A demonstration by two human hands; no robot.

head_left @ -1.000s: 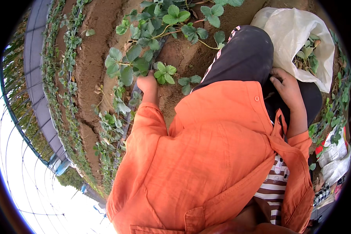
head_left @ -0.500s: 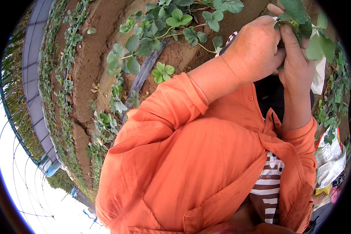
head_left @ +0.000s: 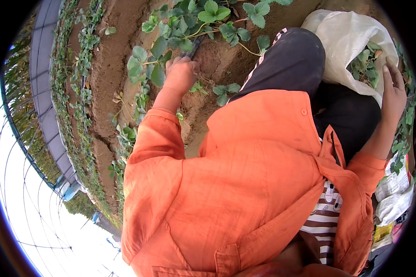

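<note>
The left hand reaches down into the strawberry plants on the raised soil bed, its fingers curled together among leaves and stems. It seems to be closed on a stem or small leaf cluster, though the back of the hand hides what lies inside, so I cannot tell for sure what it grips. A small sprig of leaves sits just beside it on the soil.

The right hand rests at the mouth of the white plastic bag, fingers stretched flat and apart against the bag's edge, clamped on nothing. Inside the bag lie picked green leaves (only partly visible past the rim).

Much of the view is blocked by the person's own orange shirt, which fills the middle and lower part, and by a dark-trousered knee that rises between the two hands and cuts the bed off from the bag. A striped undershirt shows below the open shirt front. More plant rows run along the left, next to a grey strip of sheeting. Some crumpled paper and packaging lies at the right edge.
</note>
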